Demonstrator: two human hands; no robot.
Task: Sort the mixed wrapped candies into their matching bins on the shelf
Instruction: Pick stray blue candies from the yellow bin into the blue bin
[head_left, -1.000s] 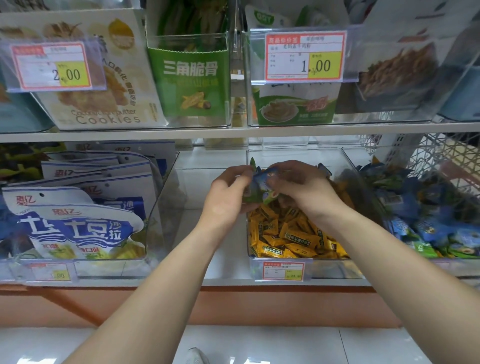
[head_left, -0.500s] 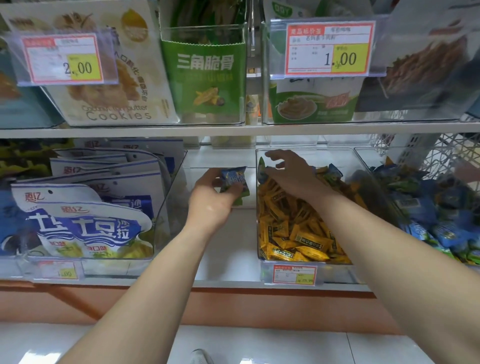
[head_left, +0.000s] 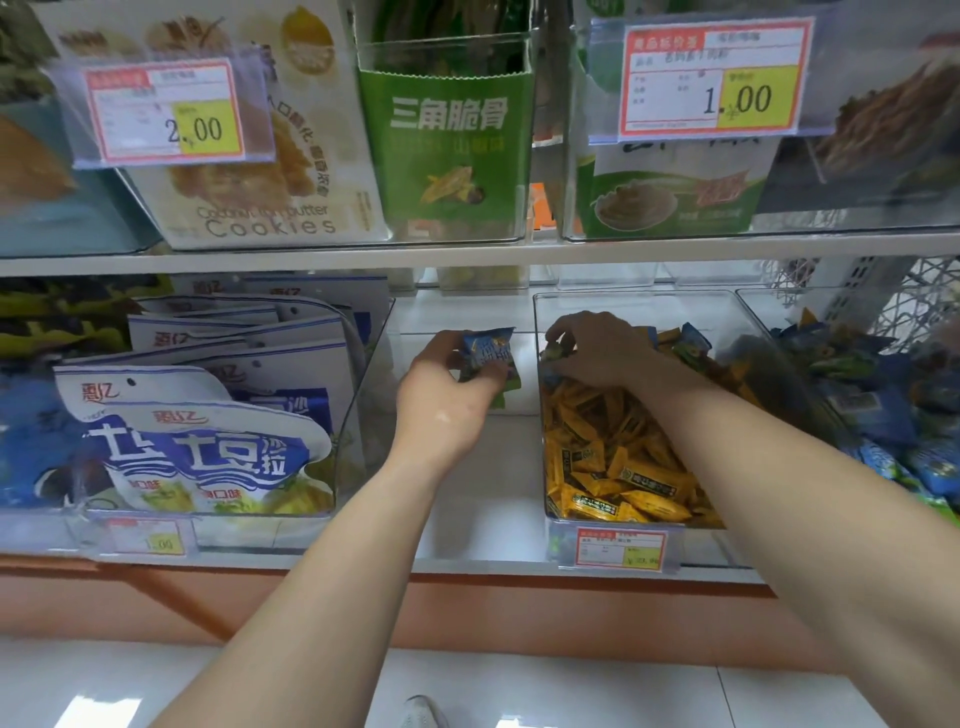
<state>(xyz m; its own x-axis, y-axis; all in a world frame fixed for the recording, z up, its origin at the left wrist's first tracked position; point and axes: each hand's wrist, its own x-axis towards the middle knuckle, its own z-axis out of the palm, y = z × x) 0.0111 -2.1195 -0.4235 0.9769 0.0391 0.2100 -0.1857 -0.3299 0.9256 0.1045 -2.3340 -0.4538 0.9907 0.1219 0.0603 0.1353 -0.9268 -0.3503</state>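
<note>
We see the left hand (head_left: 447, 405) over the bare white shelf board (head_left: 467, 499), just beside the clear plastic bin (head_left: 634, 297); its fingers and thumb are curled round a small bunch of blue-and-green wrapped candies (head_left: 487, 354), pinching them together. The right hand (head_left: 597, 348) reaches into the back of that bin, fingers bent with the tips down among the stray blue and green pieces (head_left: 685, 343) lying on the yellow-wrapped candies (head_left: 613, 457); whether it has one pinched, we cannot tell. We judge the sort as partly done: a few strays are gathered in the left hand but not yet dropped in the right-hand bin's heap of blue and green candies (head_left: 883, 410); several more strays show at the back of the yellow bin, so picking and the transfer are both left.
</note>
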